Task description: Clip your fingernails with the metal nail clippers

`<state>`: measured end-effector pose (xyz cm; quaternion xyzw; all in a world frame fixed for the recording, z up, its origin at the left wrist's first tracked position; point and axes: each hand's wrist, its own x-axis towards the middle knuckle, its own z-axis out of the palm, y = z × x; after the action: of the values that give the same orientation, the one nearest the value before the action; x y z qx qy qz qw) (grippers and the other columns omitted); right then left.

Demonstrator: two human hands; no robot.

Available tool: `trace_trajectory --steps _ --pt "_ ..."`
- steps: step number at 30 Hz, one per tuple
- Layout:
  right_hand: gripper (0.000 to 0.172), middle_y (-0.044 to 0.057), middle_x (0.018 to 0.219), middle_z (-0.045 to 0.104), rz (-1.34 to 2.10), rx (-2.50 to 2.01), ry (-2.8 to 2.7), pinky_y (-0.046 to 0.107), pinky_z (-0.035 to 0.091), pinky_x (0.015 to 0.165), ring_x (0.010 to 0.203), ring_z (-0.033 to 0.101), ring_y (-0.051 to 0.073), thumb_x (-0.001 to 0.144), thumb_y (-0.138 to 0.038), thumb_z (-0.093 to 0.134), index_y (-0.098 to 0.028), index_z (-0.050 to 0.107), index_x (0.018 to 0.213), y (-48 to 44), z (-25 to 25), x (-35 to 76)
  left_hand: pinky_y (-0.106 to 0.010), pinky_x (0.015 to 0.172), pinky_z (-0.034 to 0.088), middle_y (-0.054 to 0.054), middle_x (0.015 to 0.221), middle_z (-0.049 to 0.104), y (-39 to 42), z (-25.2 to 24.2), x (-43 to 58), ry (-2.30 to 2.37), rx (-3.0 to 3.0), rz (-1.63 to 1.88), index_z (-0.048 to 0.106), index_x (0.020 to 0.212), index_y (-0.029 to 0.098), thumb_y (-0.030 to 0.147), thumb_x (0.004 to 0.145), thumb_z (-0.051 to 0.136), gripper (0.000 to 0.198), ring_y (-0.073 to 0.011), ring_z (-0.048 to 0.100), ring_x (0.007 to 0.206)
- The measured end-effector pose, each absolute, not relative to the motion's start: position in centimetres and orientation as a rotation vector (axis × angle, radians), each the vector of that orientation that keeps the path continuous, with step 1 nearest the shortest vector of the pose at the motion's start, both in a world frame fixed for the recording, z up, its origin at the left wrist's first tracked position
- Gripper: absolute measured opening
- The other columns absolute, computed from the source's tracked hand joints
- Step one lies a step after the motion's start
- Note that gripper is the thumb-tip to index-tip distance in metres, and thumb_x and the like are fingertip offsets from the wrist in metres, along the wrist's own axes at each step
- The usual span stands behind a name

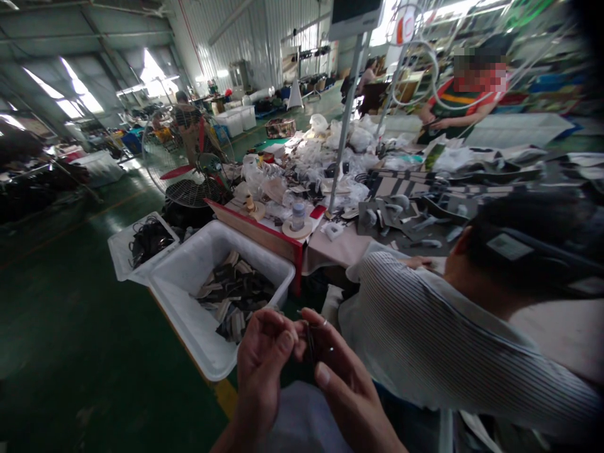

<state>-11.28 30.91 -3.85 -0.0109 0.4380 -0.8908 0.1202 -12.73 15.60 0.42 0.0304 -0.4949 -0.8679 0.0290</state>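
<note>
My left hand (264, 358) is raised in front of me, thumb pressed against its curled fingers. Whatever it may pinch is too small or hidden to name. Close beside it, fingertips nearly meeting the left ones, my right hand (342, 371) curls around a thin dark tool (310, 343) with small metallic glints. Its kind is hard to make out in the shade. Beyond both hands, a large white plastic bin (182, 308) holds many dark and pale cut strips (236, 283).
A co-worker in a striped shirt (425, 340) sits close on the right at a table heaped with plastic bags (283, 176) and grey pieces (396, 220). A smaller white bin (120, 255) with black cords and a fan (189, 163) stand left. Another person (467, 100) stands across the table.
</note>
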Motion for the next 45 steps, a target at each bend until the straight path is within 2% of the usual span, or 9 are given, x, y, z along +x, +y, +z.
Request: trace_trajectory --steps 3,7,17,21,27,32,37,41,45 --pt "0.066 0.010 0.170 0.070 -2.522 -0.090 1.431 0.053 0.054 0.134 0.156 0.068 0.031 0.111 -0.051 0.082 -0.045 0.060 0.172 32.2 -4.7 -10.8 -0.034 0.099 0.062 -0.006 0.109 0.075 14.9 0.4 -13.4 -1.632 0.099 -2.679 0.070 0.118 0.019 0.036 0.110 0.088 0.025 -0.0207 0.074 0.105" --pt "0.066 0.009 0.174 0.068 -2.516 -0.089 1.712 0.057 0.052 0.137 0.163 0.064 0.032 0.111 -0.048 0.082 -0.047 0.057 0.172 33.4 -5.4 -10.5 -0.025 0.087 0.056 -0.003 0.100 0.072 14.4 0.2 -13.8 -1.718 0.066 -2.721 0.069 0.118 0.018 0.038 0.108 0.091 0.032 -0.0138 0.067 0.090" --pt "0.045 0.009 0.146 0.085 -2.793 0.287 2.011 0.052 0.072 0.103 0.122 0.086 0.033 0.107 -0.031 0.089 -0.042 0.072 0.147 34.3 -2.9 -9.3 -0.022 0.062 0.055 -0.004 0.100 0.074 15.4 0.2 -13.7 -1.791 0.085 -2.878 0.066 0.130 0.018 0.037 0.107 0.092 0.040 -0.0113 0.064 0.072" --pt "0.037 0.006 0.139 0.084 -2.821 0.206 2.038 0.054 0.068 0.115 0.123 0.083 0.030 0.110 -0.030 0.084 -0.042 0.076 0.143 35.0 -2.7 -9.3 -0.022 0.060 0.056 -0.004 0.101 0.073 16.4 0.2 -13.8 -1.850 0.090 -2.862 0.065 0.129 0.018 0.036 0.108 0.091 0.038 -0.0105 0.063 0.070" --pt "0.071 0.016 0.168 0.070 -2.659 0.171 1.810 0.060 0.067 0.120 0.134 0.079 0.037 0.104 -0.057 0.089 -0.038 0.065 0.169 36.7 -3.0 -9.7 -0.019 0.061 0.054 -0.002 0.100 0.074 17.4 0.7 -14.1 -1.848 0.069 -2.877 0.065 0.128 0.018 0.035 0.109 0.090 0.036 -0.0073 0.063 0.068" --pt "0.056 0.015 0.161 0.078 -2.643 0.043 1.742 0.054 0.071 0.117 0.135 0.083 0.036 0.102 -0.042 0.095 -0.038 0.076 0.154 38.3 -4.8 -10.0 -0.018 0.058 0.054 -0.003 0.100 0.073 17.4 0.2 -14.2 -1.813 0.067 -3.002 0.065 0.128 0.017 0.031 0.107 0.092 0.037 -0.0071 0.061 0.067" --pt "0.054 0.011 0.141 0.088 -2.741 -0.083 1.948 0.032 0.075 0.105 0.116 0.089 0.023 0.101 -0.032 0.097 -0.035 0.077 0.152 38.7 -4.7 -10.0 -0.018 0.056 0.054 -0.003 0.097 0.073 17.3 -0.3 -14.3 -1.725 0.085 -3.170 0.065 0.128 0.016 0.029 0.103 0.096 0.042 -0.0072 0.061 0.065" --pt "0.054 0.010 0.157 0.081 -2.818 -0.120 1.985 0.029 0.071 0.115 0.132 0.086 0.024 0.103 -0.019 0.093 -0.031 0.077 0.153 38.2 -3.8 -10.0 -0.018 0.056 0.054 -0.004 0.097 0.073 17.4 -0.4 -14.6 -1.762 0.115 -3.149 0.065 0.127 0.015 0.031 0.101 0.097 0.045 -0.0080 0.062 0.067" --pt "0.055 0.008 0.145 0.086 -2.871 -0.211 2.018 0.032 0.071 0.118 0.134 0.086 0.025 0.102 -0.006 0.088 -0.028 0.078 0.151 37.9 -3.7 -10.1 -0.017 0.050 0.051 -0.002 0.094 0.071 17.7 -0.3 -14.7 -1.788 0.198 -3.141 0.064 0.125 0.016 0.032 0.101 0.098 0.044 -0.0070 0.057 0.063"
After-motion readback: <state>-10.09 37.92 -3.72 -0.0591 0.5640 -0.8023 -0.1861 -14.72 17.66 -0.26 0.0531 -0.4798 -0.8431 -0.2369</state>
